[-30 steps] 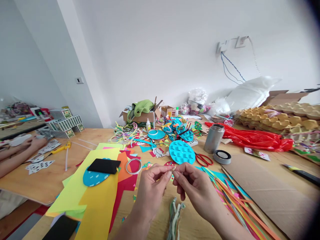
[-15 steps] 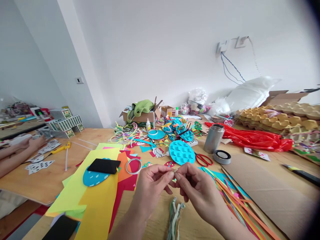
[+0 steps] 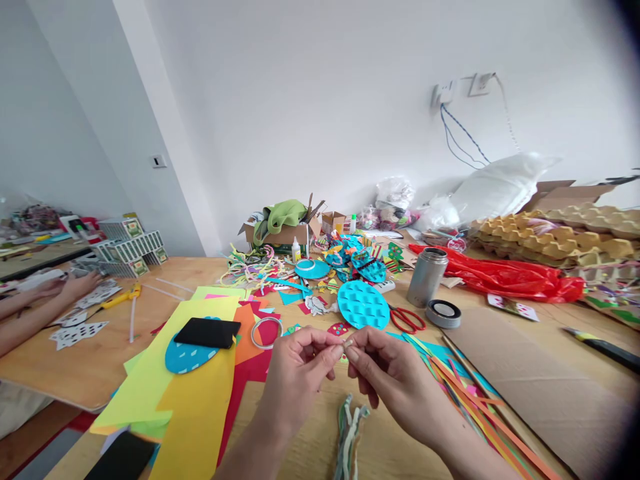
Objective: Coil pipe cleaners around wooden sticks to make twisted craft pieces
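Observation:
My left hand and my right hand meet fingertip to fingertip above the table. Each is closed in a pinch; a tiny pale bit shows between the fingertips, too small to name. Below them lies a bundle of green, white and brown yarn strands. Just beyond the hands sit a round blue textured disc, red-handled scissors and a small red spotted paper piece. A silver ring of tape lies left of my left hand.
Coloured paper sheets lie at left, under a black phone. Paper strips, cardboard, a utility knife and a steel flask stand or lie at right. Another person's hands are beside stacked cards at far left.
Both hands have shifted slightly, still pinched together at the fingertips. The lower fingers of my left hand have curled in a little. The table things stay put.

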The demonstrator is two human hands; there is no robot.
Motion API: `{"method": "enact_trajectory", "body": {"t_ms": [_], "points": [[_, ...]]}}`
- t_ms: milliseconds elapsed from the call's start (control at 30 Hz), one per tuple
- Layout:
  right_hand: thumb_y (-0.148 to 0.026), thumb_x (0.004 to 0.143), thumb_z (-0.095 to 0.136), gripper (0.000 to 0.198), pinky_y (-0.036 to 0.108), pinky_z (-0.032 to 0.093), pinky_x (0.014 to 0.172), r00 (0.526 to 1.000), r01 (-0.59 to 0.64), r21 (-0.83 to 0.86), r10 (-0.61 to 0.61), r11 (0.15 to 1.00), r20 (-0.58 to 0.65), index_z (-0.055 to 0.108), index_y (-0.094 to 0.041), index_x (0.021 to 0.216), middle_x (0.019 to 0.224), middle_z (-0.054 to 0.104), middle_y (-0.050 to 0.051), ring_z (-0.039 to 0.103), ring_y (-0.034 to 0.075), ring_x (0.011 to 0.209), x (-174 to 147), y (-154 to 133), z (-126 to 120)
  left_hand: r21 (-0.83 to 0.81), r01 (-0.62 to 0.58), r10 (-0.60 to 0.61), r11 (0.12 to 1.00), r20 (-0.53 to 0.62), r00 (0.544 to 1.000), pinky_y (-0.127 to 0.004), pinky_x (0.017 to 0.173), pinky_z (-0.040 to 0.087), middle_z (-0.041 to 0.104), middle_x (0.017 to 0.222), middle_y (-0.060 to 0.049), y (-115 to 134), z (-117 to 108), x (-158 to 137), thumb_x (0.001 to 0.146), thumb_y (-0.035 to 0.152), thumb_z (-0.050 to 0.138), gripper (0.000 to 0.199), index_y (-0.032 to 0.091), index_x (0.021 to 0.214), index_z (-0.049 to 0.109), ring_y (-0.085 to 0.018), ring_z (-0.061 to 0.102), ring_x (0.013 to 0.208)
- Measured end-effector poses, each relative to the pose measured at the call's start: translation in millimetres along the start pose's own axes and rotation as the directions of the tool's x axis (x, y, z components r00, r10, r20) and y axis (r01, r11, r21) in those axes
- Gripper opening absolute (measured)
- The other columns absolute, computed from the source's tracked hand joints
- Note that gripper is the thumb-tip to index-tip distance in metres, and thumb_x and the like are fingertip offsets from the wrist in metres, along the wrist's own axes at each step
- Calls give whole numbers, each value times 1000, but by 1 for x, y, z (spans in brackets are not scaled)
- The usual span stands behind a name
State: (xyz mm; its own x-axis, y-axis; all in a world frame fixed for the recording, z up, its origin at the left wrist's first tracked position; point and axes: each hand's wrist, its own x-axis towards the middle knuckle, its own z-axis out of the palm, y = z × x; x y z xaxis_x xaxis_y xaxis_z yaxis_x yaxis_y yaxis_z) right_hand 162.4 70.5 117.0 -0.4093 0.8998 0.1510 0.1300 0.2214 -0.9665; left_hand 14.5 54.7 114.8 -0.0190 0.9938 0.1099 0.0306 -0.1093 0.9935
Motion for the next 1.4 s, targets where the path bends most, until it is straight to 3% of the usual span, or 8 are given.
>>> {"method": "enact_trajectory", "body": {"t_ms": [267, 500, 967, 1200, 1300, 1400], "points": [[-39, 87, 47, 27, 18, 37, 39, 997, 56, -58, -59, 997, -50, 49, -18, 70, 57, 48, -4, 46, 8, 45, -4, 3, 2, 80, -67, 70, 995, -36, 997, -17, 40, 32, 51, 54, 2, 8, 3, -3, 74, 32, 63, 19, 13, 72, 66, -6, 41, 44], [-41, 87, 47, 27, 19, 42, 43, 998, 55, 82, -53, 995, -21, 50, -17, 74, 63, 49, -2, 49, 9, 51, 0, 7, 5, -27, 39, -41, 999, -62, 997, -16, 37, 27, 49, 48, 4, 5, 6, -2, 73, 34, 63, 22, 13, 77, 62, -5, 37, 40], [-40, 88, 47, 27, 17, 38, 39, 993, 75, -21, -77, 997, -88, 49, -18, 71, 58, 48, -4, 46, 7, 45, -2, 7, 5, -61, 88, -88, 994, 5, 996, -14, 32, 25, 49, 46, 4, 3, 8, -1, 74, 36, 62, 23, 13, 76, 61, -4, 36, 34], [-44, 87, 46, 31, 20, 45, 44, 999, -2, 94, -2, 996, 40, 52, -17, 73, 64, 53, -1, 52, 10, 51, 2, 5, -1, -161, 112, -112, 980, 12, 994, -14, 33, 26, 51, 46, 4, -4, 4, 4, 73, 34, 64, 23, 12, 78, 62, -4, 38, 36], [-44, 90, 39, 35, 22, 46, 46, 995, -8, 37, 4, 999, 99, 53, -17, 72, 63, 55, 0, 56, 12, 53, 2, 2, -9, -237, 138, -141, 962, 4, 990, -14, 34, 26, 54, 50, 3, -3, 2, 7, 69, 31, 68, 22, 11, 75, 62, -4, 40, 38], [-38, 90, 42, 27, 24, 48, 51, 996, 89, -172, -86, 981, 26, 59, -18, 86, 68, 60, 2, 59, 14, 58, 5, 4, -18, -327, 163, -160, 931, 37, 986, -14, 33, 24, 60, 60, 0, -3, 0, 9, 66, 28, 70, 19, 10, 72, 63, -3, 42, 40]]}}
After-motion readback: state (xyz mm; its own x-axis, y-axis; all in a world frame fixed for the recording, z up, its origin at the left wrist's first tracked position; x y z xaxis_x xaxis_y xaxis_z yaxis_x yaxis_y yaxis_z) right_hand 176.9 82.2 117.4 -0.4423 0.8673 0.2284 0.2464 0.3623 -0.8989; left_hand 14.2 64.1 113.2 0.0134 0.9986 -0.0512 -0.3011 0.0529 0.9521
